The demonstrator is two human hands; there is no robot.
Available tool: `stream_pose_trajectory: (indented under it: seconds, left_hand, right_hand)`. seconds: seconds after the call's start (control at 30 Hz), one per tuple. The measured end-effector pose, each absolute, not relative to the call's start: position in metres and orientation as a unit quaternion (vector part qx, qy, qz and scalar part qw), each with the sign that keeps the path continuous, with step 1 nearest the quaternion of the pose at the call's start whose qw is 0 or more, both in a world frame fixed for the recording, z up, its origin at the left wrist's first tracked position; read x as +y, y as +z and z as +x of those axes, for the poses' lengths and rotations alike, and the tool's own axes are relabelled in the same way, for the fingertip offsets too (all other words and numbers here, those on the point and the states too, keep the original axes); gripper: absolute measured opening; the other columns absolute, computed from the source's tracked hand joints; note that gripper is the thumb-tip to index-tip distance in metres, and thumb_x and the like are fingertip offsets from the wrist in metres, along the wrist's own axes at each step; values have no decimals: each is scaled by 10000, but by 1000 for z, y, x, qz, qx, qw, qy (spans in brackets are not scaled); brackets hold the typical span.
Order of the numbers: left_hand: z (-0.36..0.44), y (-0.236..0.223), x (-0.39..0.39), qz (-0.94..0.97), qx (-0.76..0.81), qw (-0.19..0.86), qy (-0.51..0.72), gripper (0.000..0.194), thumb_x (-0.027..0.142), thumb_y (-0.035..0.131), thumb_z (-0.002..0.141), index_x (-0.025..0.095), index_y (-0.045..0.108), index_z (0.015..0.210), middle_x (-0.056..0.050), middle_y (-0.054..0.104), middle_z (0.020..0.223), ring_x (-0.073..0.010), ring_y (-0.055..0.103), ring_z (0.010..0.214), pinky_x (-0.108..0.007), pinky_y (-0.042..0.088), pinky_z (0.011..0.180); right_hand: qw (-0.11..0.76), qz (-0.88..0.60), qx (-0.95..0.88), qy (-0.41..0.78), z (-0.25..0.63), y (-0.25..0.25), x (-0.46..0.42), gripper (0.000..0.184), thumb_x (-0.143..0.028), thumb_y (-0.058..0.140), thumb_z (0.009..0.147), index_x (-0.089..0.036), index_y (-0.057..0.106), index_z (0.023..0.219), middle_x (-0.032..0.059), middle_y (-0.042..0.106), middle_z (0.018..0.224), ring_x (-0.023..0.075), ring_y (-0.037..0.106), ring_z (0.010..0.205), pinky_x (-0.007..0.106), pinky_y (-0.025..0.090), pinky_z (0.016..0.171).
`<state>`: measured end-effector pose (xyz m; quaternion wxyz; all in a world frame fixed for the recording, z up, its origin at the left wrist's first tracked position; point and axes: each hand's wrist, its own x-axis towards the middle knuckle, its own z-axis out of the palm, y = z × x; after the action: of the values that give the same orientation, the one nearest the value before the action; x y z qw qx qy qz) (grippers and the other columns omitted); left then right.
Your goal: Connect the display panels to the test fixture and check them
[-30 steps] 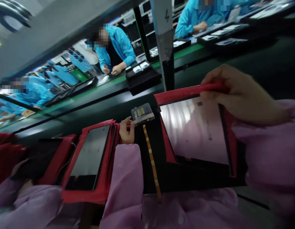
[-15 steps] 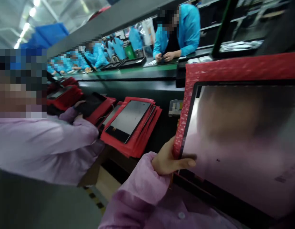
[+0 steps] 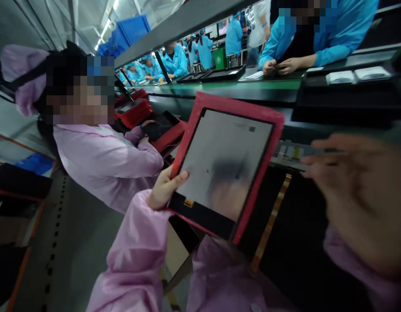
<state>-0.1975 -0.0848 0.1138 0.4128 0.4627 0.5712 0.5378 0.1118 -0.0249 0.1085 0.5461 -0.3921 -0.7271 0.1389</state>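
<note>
My left hand (image 3: 168,186) is closed on the left edge of a flat display panel (image 3: 194,151), with its thumb on the front face. A red protective sheet (image 3: 275,134) backs the panel and shows around its border. The glossy face is tilted toward me and mirrors a blurred shape. A dark band with a small orange tab (image 3: 188,202) runs along the panel's lower end. My right hand (image 3: 356,186) is raised at the right, apart from the panel. Its fingers point left and are smeared; whether they hold anything is unclear.
An amber strip (image 3: 272,221) lies on the dark work surface beside a small clear case (image 3: 293,151). Beyond is a green-edged conveyor (image 3: 226,90) with black trays (image 3: 343,104). A co-worker in pink (image 3: 106,151) is close on my left; one in blue (image 3: 337,39) sits opposite.
The panel and my left hand have moved left and farther from the camera, so the whole panel shows. My right hand has come into view. The camera view has turned left.
</note>
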Motion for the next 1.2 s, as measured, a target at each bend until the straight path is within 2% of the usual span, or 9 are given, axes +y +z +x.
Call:
stream_pose_trajectory:
  seconds: [0.07,0.2,0.3,0.43,0.53,0.67,0.8,0.9,1.2]
  left_hand:
    - [-232,112,-56,488,600,402,491,434,539,739,686,155,600,834,23,549,613,-87,490,514,-199,405,497]
    - [-280,100,0,588,646,345,343,529,643,711,619,141,623,762,-20,609,648,-159,582,603,-267,472,570]
    - [-288,95,23,606,670,259,343,410,471,744,660,140,677,893,-54,691,829,-219,645,820,-335,508,784]
    - [-278,91,24,603,697,145,359,215,196,584,797,176,703,975,-49,708,1035,-206,619,1029,-340,431,986]
    - [-273,80,13,581,712,112,378,269,140,506,820,190,695,1004,-39,696,1089,-177,612,1021,-314,445,959]
    - [-281,57,-6,511,744,91,420,265,235,503,828,139,678,1002,-87,686,1065,-195,606,985,-327,450,922]
    - [-288,40,-16,452,758,107,458,261,338,513,800,142,671,867,-56,685,878,-191,608,886,-295,454,847]
    - [-286,35,-16,417,764,106,481,248,387,538,772,163,644,776,-11,640,738,-163,575,767,-257,436,742]
    - [-282,24,-12,317,757,120,559,179,310,539,790,167,590,696,37,525,619,-117,494,638,-243,404,643]
  right_hand:
    - [525,-365,-750,168,97,90,-39,273,-223,540,941,-138,524,1200,109,588,1038,143,615,875,267,514,719]
    - [446,-98,-889,49,78,61,-67,192,-110,415,965,-136,597,1019,53,643,935,143,610,899,281,501,760]
    - [427,-20,-904,15,70,55,-80,256,-72,377,965,-137,623,938,10,658,828,125,605,762,285,474,689]
    - [359,-58,-930,60,59,39,-92,348,-89,284,984,-143,622,920,16,637,797,135,581,701,289,447,623]
    - [308,-59,-949,41,52,13,-101,396,-93,242,977,-149,633,952,37,652,938,170,605,854,322,484,739]
    - [264,-128,-956,-5,50,-20,-108,395,-117,268,957,-114,627,1121,98,606,1199,232,543,1141,383,464,940]
    - [224,-213,-950,-37,54,-37,-105,500,-413,334,993,-42,616,1174,196,553,1279,297,486,1233,421,451,989]
    - [209,-236,-948,-37,56,-40,-101,621,-534,312,980,-32,624,1172,201,547,1292,292,492,1235,412,468,984]
    - [194,-246,-949,-49,54,-32,-102,550,-271,152,1014,-36,629,1154,178,573,1268,278,530,1206,401,511,939]
